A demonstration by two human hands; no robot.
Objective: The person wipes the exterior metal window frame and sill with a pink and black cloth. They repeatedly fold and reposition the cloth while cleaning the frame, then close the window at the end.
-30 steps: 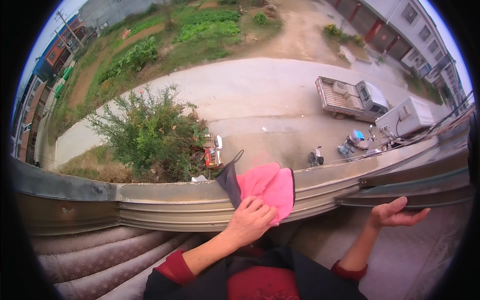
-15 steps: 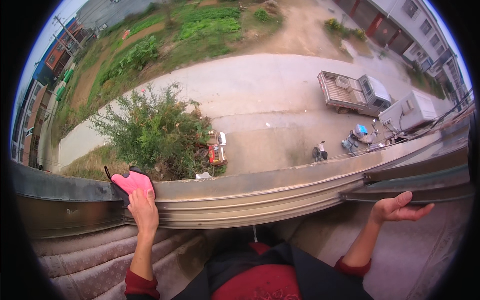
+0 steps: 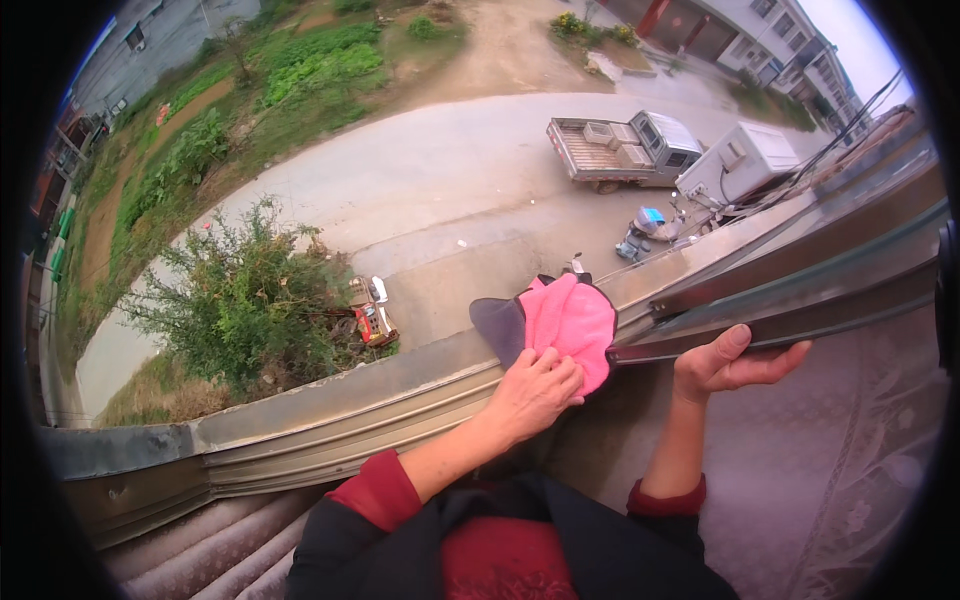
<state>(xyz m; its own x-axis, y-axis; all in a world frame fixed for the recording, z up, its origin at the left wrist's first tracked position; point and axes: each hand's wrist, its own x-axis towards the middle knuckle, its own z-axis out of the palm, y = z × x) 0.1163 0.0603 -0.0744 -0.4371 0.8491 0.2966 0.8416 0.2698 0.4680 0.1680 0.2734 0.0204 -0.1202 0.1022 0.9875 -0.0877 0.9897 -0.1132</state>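
Observation:
My left hand is closed on a pink cloth with a dark grey backing. The cloth lies over the metal window track, right beside the end of the dark sliding window frame. At the lower edge of that frame is my right hand, palm up, with the thumb apart and the fingers stretched out. Its thumb overlaps the frame's edge; whether it presses on the frame I cannot tell.
Beyond the outer sill is a drop to a paved yard. A bush, a flatbed truck, a scooter and a white box-shaped unit are outside. Patterned curtain fabric hangs at the lower left.
My left hand has carried the pink cloth rightward along the track, from the left end to the sliding frame. The view has turned right; my right hand stays by the frame's lower edge.

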